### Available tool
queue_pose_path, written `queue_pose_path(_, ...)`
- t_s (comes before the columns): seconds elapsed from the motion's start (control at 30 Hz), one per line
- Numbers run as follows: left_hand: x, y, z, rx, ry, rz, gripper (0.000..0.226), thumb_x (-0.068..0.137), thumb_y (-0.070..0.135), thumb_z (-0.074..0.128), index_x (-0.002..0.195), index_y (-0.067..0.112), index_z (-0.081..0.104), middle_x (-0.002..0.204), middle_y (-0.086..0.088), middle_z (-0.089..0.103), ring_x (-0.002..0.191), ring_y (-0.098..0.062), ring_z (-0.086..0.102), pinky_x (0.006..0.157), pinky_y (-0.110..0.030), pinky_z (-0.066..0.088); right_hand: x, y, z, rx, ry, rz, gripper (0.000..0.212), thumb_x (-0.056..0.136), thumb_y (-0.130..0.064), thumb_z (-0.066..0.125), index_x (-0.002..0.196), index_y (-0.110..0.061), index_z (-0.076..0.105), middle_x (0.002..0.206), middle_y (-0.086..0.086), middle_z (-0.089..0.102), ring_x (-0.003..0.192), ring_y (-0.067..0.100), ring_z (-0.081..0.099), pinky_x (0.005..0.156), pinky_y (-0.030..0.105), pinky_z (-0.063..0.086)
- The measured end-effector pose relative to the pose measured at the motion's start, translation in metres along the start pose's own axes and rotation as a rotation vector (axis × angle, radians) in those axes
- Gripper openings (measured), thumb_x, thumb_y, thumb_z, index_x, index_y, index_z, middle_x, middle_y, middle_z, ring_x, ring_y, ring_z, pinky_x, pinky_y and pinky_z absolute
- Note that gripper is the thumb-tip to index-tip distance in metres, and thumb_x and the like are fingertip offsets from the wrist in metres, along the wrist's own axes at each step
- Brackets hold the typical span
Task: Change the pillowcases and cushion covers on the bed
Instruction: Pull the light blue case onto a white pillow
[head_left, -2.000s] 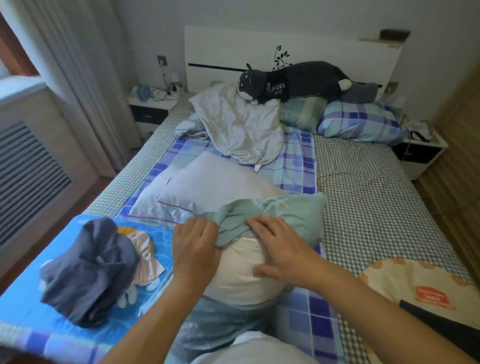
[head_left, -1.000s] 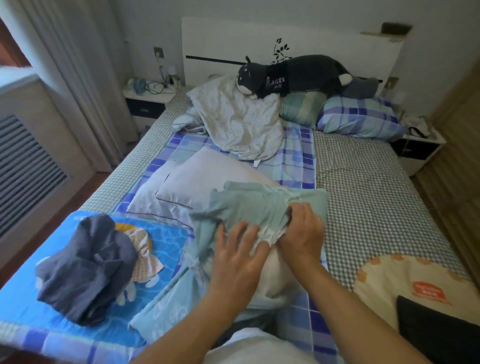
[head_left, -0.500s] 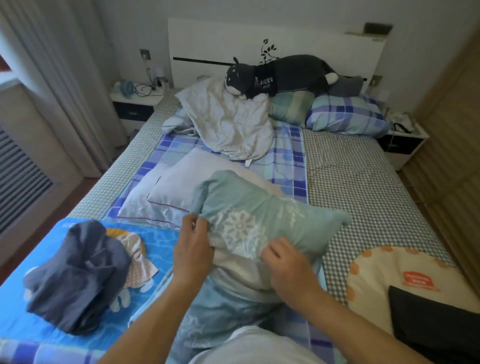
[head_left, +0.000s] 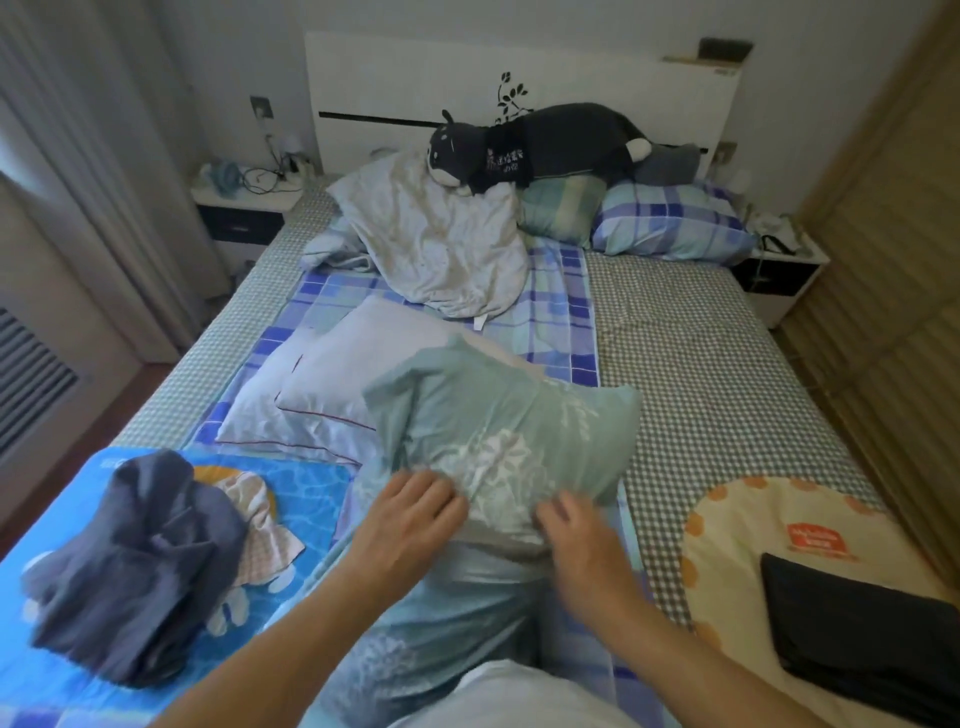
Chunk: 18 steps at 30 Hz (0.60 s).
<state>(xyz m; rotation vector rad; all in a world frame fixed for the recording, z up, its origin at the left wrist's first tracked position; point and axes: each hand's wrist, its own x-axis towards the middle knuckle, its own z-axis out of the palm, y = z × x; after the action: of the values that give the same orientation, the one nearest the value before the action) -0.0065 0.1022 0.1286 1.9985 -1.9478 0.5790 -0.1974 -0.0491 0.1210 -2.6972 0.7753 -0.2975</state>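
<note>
Currently the left hand (head_left: 410, 512) and right hand (head_left: 576, 525) are curled onto the lower edge of the pale green floral pillowcase (head_left: 498, 431), pinching its cloth, mid-bed in front of the person. Both sides should be tugged down evenly over the white pillow insert (head_left: 498, 540) so no bunching is left.

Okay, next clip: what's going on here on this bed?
A person is pulling a pale green pillowcase down over a pillow at the foot of the bed. The left hand and right hand both work at its lower edge, where a strip of uncovered pillow shows; motion blur hides the exact grip. A bare white pillow lies just behind, and a crumpled grey cloth sits to the left.
</note>
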Motion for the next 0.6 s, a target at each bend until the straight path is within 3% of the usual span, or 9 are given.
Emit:
queue_pose_path(0.07, 0.006, 0.011, -0.004, -0.012, -0.042, 0.152, 0.014, 0.083, 0.003, 0.061, 0.085, 0.016, 0.058, 0.083, -0.005, 0.053, 0.073, -0.027, 0.050, 0.062, -0.039, 0.042, -0.012, -0.018, 0.015, 0.018, -0.397, -0.209, 0.023, 0.090, -0.009, 0.056, 0.108, -0.019, 0.066, 0.111, 0.006, 0.065, 0.102, 0.029, 0.063, 0.081, 0.037, 0.051)
queue_pose_path(0.1, 0.008, 0.013, 0.000, -0.009, -0.089, 0.184, 0.016, 0.082, 0.004, 0.064, 0.087, 0.017, 0.056, 0.084, -0.004, 0.053, 0.072, -0.026, 0.050, 0.060, -0.039, 0.042, -0.016, -0.028, 0.026, -0.038, -0.474, -0.364, 0.025, 0.089, -0.009, 0.052, 0.108, -0.019, 0.066, 0.111, 0.008, 0.066, 0.101, 0.031, 0.064, 0.079, 0.037, 0.051)
queue_pose_path(0.17, 0.015, 0.011, 0.009, 0.026, -0.159, 0.140, 0.029, 0.072, 0.004, 0.069, 0.093, 0.018, 0.054, 0.087, -0.003, 0.053, 0.073, -0.026, 0.051, 0.057, -0.038, 0.041, -0.016, -0.044, 0.031, 0.044, -0.518, -0.375, 0.024, 0.081, -0.008, 0.049, 0.096, -0.018, 0.065, 0.099, 0.010, 0.068, 0.090, 0.032, 0.065, 0.068, 0.036, 0.049)
queue_pose_path(0.27, 0.021, 0.003, 0.009, 0.038, -0.229, 0.014, 0.039, 0.061, 0.004, 0.070, 0.094, 0.018, 0.053, 0.091, -0.003, 0.053, 0.076, -0.027, 0.052, 0.057, -0.039, 0.041, -0.002, -0.031, 0.016, 0.235, -0.045, -0.324, 0.021, 0.074, -0.011, 0.043, 0.079, -0.018, 0.063, 0.079, 0.003, 0.063, 0.070, 0.021, 0.059, 0.057, 0.032, 0.048)
queue_pose_path(0.37, 0.004, 0.014, 0.008, 0.029, -0.239, 0.045, 0.021, 0.071, 0.011, 0.068, 0.087, 0.019, 0.057, 0.091, -0.005, 0.055, 0.082, -0.029, 0.054, 0.063, -0.041, 0.044, 0.034, 0.005, -0.024, 0.278, 0.307, -0.067, 0.025, 0.080, -0.004, 0.052, 0.097, -0.016, 0.066, 0.097, -0.003, 0.059, 0.085, 0.012, 0.055, 0.076, 0.031, 0.051)
queue_pose_path(0.43, -0.016, 0.023, 0.010, -0.073, -0.247, 0.127, 0.015, 0.077, 0.013, 0.068, 0.087, 0.019, 0.059, 0.093, -0.005, 0.056, 0.085, -0.028, 0.055, 0.069, -0.039, 0.047, 0.069, 0.026, -0.052, 0.255, 0.193, 0.073, 0.032, 0.092, -0.018, 0.059, 0.124, -0.018, 0.060, 0.123, -0.004, 0.051, 0.113, 0.012, 0.048, 0.100, 0.033, 0.045)
queue_pose_path(0.5, -0.033, 0.026, 0.007, -0.156, -0.245, 0.162, 0.014, 0.079, 0.014, 0.070, 0.088, 0.019, 0.060, 0.092, -0.002, 0.056, 0.086, -0.025, 0.055, 0.073, -0.033, 0.047, 0.100, 0.033, -0.070, 0.210, -0.050, 0.032, 0.063, 0.094, -0.051, 0.058, 0.149, -0.027, 0.039, 0.151, -0.004, 0.036, 0.140, 0.016, 0.029, 0.117, 0.037, 0.026)
queue_pose_path(0.57, -0.045, 0.022, 0.005, -0.170, -0.225, 0.150, 0.014, 0.081, 0.016, 0.071, 0.090, 0.020, 0.062, 0.091, 0.000, 0.057, 0.084, -0.022, 0.054, 0.074, -0.030, 0.046, 0.115, 0.025, -0.072, 0.113, -0.268, -0.073, 0.084, 0.088, -0.072, 0.052, 0.157, -0.038, 0.018, 0.162, -0.004, 0.023, 0.150, 0.017, 0.015, 0.121, 0.042, 0.016)
queue_pose_path(0.6, -0.050, 0.018, 0.004, -0.161, -0.223, 0.131, 0.014, 0.081, 0.016, 0.071, 0.092, 0.021, 0.062, 0.092, 0.001, 0.058, 0.085, -0.021, 0.054, 0.075, -0.031, 0.047, 0.118, 0.019, -0.069, 0.071, -0.365, -0.117, 0.087, 0.086, -0.076, 0.051, 0.158, -0.041, 0.014, 0.160, -0.002, 0.028, 0.148, 0.019, 0.020, 0.120, 0.043, 0.019)
